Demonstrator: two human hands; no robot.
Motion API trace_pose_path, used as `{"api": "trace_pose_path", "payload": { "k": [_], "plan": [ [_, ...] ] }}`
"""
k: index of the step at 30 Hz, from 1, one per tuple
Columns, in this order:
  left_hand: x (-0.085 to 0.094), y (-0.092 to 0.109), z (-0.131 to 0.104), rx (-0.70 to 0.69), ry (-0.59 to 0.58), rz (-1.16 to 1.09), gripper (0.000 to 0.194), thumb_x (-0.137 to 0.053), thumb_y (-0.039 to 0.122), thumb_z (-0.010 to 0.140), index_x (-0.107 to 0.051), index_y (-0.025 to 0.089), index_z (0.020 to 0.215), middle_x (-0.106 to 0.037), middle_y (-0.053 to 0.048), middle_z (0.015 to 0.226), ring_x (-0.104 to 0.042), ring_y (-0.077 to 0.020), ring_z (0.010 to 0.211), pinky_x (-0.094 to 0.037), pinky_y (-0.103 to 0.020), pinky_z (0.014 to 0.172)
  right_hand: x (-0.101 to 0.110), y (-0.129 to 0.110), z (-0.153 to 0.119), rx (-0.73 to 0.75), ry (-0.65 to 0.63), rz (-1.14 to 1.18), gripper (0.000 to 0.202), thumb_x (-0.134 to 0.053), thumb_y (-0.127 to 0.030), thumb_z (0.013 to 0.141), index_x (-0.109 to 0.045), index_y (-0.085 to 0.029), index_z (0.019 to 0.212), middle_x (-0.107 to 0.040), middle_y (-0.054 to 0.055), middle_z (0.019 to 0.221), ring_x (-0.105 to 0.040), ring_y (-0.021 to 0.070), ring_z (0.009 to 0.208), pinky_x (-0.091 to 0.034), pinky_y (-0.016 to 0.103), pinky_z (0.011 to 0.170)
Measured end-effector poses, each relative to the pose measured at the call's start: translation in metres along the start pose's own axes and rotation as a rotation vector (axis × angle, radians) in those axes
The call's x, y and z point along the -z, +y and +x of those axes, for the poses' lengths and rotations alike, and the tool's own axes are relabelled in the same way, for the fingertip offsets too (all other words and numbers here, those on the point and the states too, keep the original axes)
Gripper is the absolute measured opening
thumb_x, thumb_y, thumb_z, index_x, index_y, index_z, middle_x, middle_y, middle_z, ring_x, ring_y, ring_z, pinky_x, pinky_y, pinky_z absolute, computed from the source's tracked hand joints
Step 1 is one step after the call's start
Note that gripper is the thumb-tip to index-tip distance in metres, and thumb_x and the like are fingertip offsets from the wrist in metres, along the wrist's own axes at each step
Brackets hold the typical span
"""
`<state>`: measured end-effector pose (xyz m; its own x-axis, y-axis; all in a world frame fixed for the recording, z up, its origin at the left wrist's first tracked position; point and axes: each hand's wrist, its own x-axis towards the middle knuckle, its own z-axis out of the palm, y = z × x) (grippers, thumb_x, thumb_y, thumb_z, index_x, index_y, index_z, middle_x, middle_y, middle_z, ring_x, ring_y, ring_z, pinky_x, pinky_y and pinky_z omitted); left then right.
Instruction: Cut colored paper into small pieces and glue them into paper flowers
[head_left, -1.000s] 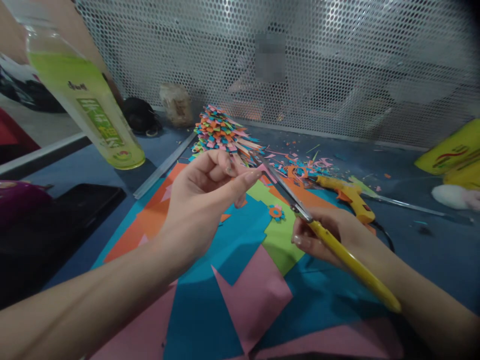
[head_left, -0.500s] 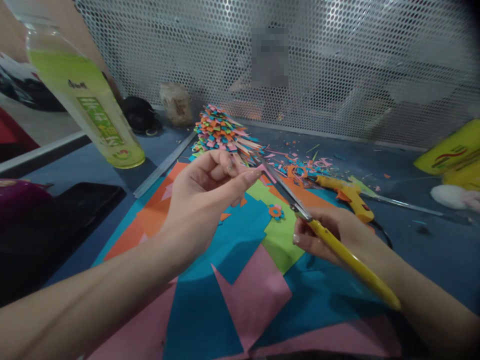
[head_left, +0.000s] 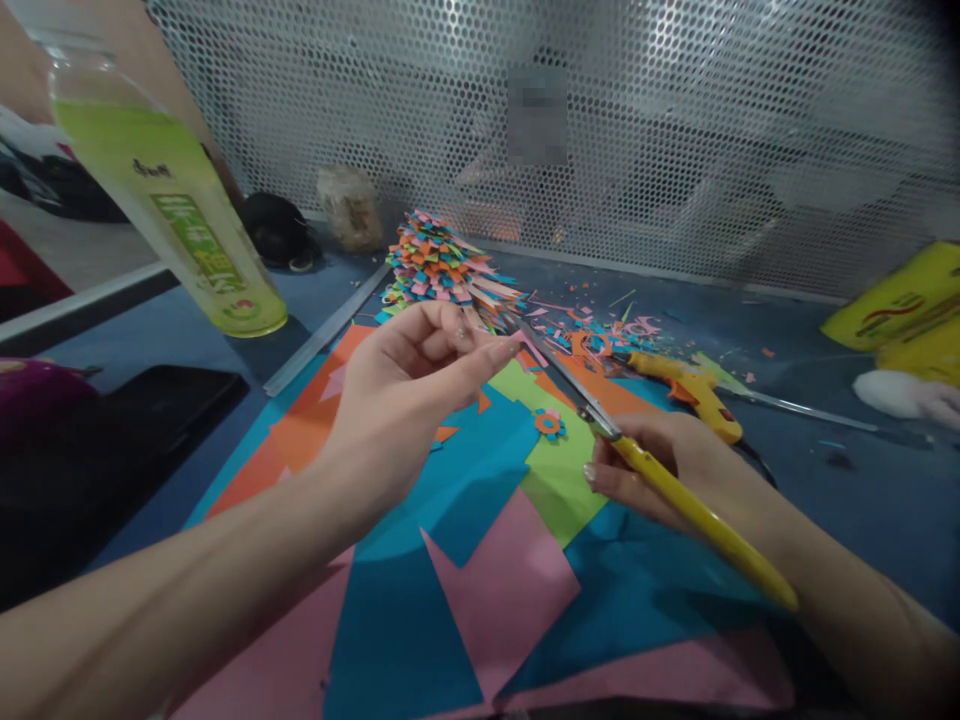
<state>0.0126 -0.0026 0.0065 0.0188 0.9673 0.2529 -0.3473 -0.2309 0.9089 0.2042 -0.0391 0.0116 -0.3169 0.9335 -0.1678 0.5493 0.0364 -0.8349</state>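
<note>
My left hand (head_left: 409, 395) pinches a small pink paper piece (head_left: 531, 348) between thumb and fingers. My right hand (head_left: 667, 465) is closed on yellow-handled scissors (head_left: 697, 510), whose blades reach up beside the pink piece. Below my hands lie overlapping sheets: blue paper (head_left: 405, 620), pink paper (head_left: 510, 590) and green paper (head_left: 562, 485). A small orange and blue paper flower (head_left: 550, 424) rests on the sheets. Behind my left hand stands a cone (head_left: 442, 262) covered in many coloured paper bits.
A green drink bottle (head_left: 184, 220) and a black phone (head_left: 176, 400) are at the left. Paper scraps (head_left: 600, 325) lie near a yellow glue gun (head_left: 697, 395) on the right. A perforated metal panel (head_left: 675, 130) rises behind. Yellow packaging (head_left: 900, 310) sits far right.
The view has shifted very slightly. Both hands keep nearly the same pose, with the scissors and the pink piece still held.
</note>
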Motion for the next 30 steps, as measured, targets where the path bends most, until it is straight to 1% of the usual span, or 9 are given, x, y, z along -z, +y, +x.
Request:
{"api": "trace_pose_path", "payload": {
  "k": [4, 9, 14, 17, 19, 22, 27, 30],
  "plan": [
    [0.0017, 0.001, 0.0012, 0.023, -0.014, 0.029, 0.023, -0.075, 0.019, 0.064, -0.053, 0.019, 0.066, -0.057, 0.005, 0.059, -0.052, -0.0055, 0.051, -0.043, -0.015, 0.043, -0.0003, 0.0016, 0.0005, 0.01, 0.033, -0.064, 0.021, -0.066, -0.033, 0.071, -0.053, -0.017, 0.064, -0.036, -0.005, 0.057, -0.033, 0.0073, 0.052, -0.027, 0.019, 0.045],
    [0.0033, 0.0006, 0.0028, 0.054, -0.028, 0.02, 0.019, -0.074, 0.019, 0.065, -0.057, 0.019, 0.072, -0.062, 0.005, 0.063, -0.053, -0.0052, 0.051, -0.042, -0.015, 0.043, -0.002, 0.0016, 0.0016, 0.03, -0.003, 0.02, 0.02, -0.064, -0.034, 0.072, -0.054, -0.017, 0.067, -0.036, -0.005, 0.058, -0.033, 0.0074, 0.052, -0.029, 0.019, 0.046],
    [0.0038, 0.0004, 0.0023, 0.054, -0.03, 0.008, 0.021, -0.074, 0.018, 0.064, -0.059, 0.02, 0.079, -0.064, 0.004, 0.064, -0.053, -0.0056, 0.051, -0.041, -0.016, 0.044, -0.003, 0.0035, 0.0019, 0.055, 0.022, 0.005, 0.022, -0.064, -0.033, 0.072, -0.05, -0.018, 0.062, -0.034, -0.005, 0.056, -0.03, 0.0071, 0.05, -0.028, 0.019, 0.043],
    [0.0045, 0.0005, 0.0021, 0.044, -0.042, 0.003, 0.02, -0.073, 0.017, 0.065, -0.059, 0.02, 0.079, -0.064, 0.004, 0.064, -0.054, -0.0064, 0.051, -0.04, -0.017, 0.043, -0.0028, 0.0028, 0.002, 0.055, 0.02, 0.022, 0.022, -0.065, -0.033, 0.071, -0.051, -0.019, 0.062, -0.038, -0.004, 0.055, -0.034, 0.0081, 0.05, -0.032, 0.02, 0.043],
    [0.0048, 0.0007, 0.0022, 0.039, -0.051, -0.005, 0.02, -0.073, 0.016, 0.065, -0.059, 0.02, 0.078, -0.064, 0.004, 0.063, -0.054, -0.0065, 0.051, -0.039, -0.017, 0.043, -0.0027, 0.0026, 0.0021, 0.053, 0.011, 0.053, 0.021, -0.067, -0.033, 0.07, -0.052, -0.018, 0.064, -0.042, -0.003, 0.057, -0.039, 0.0091, 0.052, -0.036, 0.02, 0.046],
    [0.005, 0.0012, 0.0022, 0.044, -0.06, -0.014, 0.02, -0.073, 0.015, 0.064, -0.059, 0.019, 0.078, -0.065, 0.003, 0.064, -0.056, -0.0067, 0.052, -0.039, -0.017, 0.043, -0.0029, 0.0039, 0.0021, 0.061, -0.002, 0.086, 0.023, -0.068, -0.035, 0.069, -0.053, -0.018, 0.067, -0.046, -0.002, 0.061, -0.044, 0.0101, 0.055, -0.04, 0.02, 0.049],
    [0.0047, 0.001, 0.0021, 0.04, -0.062, -0.008, 0.021, -0.073, 0.015, 0.064, -0.058, 0.019, 0.078, -0.066, 0.003, 0.064, -0.056, -0.0072, 0.052, -0.036, -0.016, 0.041, -0.0029, 0.0056, 0.0019, 0.071, -0.02, 0.086, 0.025, -0.068, -0.038, 0.07, -0.054, -0.018, 0.067, -0.049, -0.001, 0.062, -0.046, 0.011, 0.056, -0.039, 0.021, 0.047],
    [0.0044, -0.0002, 0.0023, 0.041, -0.054, -0.008, 0.021, -0.074, 0.015, 0.063, -0.058, 0.019, 0.077, -0.066, 0.002, 0.064, -0.058, -0.0081, 0.053, -0.036, -0.017, 0.04, -0.0026, 0.005, 0.0016, 0.073, -0.014, 0.047, 0.026, -0.066, -0.04, 0.071, -0.054, -0.018, 0.067, -0.048, -0.001, 0.061, -0.045, 0.0107, 0.055, -0.038, 0.021, 0.046]
  ]
}}
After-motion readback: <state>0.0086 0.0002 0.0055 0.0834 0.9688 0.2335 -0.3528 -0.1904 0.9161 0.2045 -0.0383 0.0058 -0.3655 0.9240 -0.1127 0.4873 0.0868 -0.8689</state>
